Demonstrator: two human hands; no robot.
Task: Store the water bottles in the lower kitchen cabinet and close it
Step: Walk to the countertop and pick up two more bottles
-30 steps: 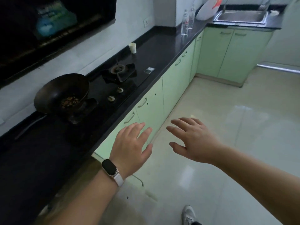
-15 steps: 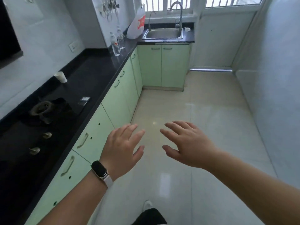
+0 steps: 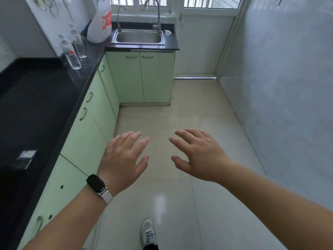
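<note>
Two clear plastic water bottles, red-and-white labels, upright side by side: near bottle [image 3: 71,53], far bottle [image 3: 79,44] just behind. Both on black tabletop [image 3: 36,98] near corner, left of steel sink [image 3: 138,36]. Pale green lower cabinets [image 3: 90,138] beneath, doors closed. Left hand [image 3: 122,161] and right hand [image 3: 200,156] hover over beige tiled floor [image 3: 180,204], fingers spread, holding nothing. Watch [image 3: 96,184] on left wrist.

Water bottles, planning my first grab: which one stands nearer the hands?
The front bottle, farther from the sink; the other bottle stands just behind it.
</note>
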